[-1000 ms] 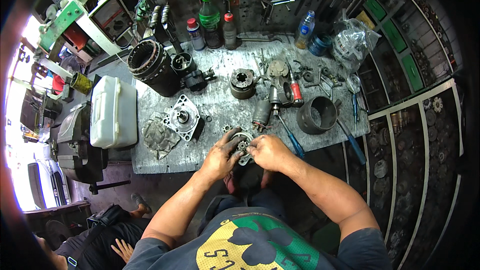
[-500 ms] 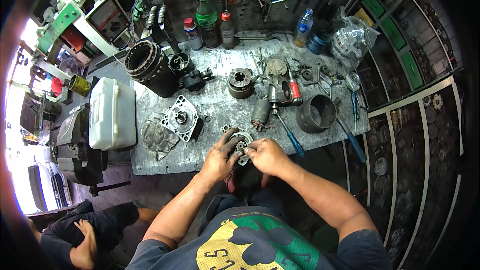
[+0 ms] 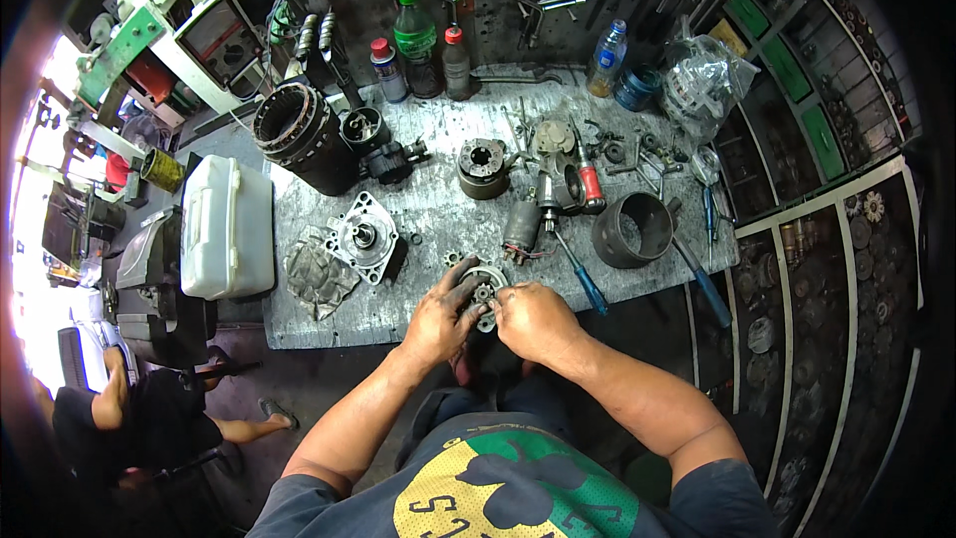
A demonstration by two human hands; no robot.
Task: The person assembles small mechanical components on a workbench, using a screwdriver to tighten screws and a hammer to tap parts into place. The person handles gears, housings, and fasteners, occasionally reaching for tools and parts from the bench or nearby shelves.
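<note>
Metal gear housing (image 3: 483,291) (round) gripped by L hand (image 3: 441,315) & R hand (image 3: 533,320).

A repair workshop for motors and engine parts is showing here: a grimy metal workbench (image 3: 438,319) is filling the centre, a stator ring (image 3: 299,134) is sitting at ten o'clock, a black cylindrical housing (image 3: 633,230) and screwdrivers (image 3: 578,274) are lying at three, and spanners (image 3: 543,0) are hanging along the wall at twelve o'clock
</note>
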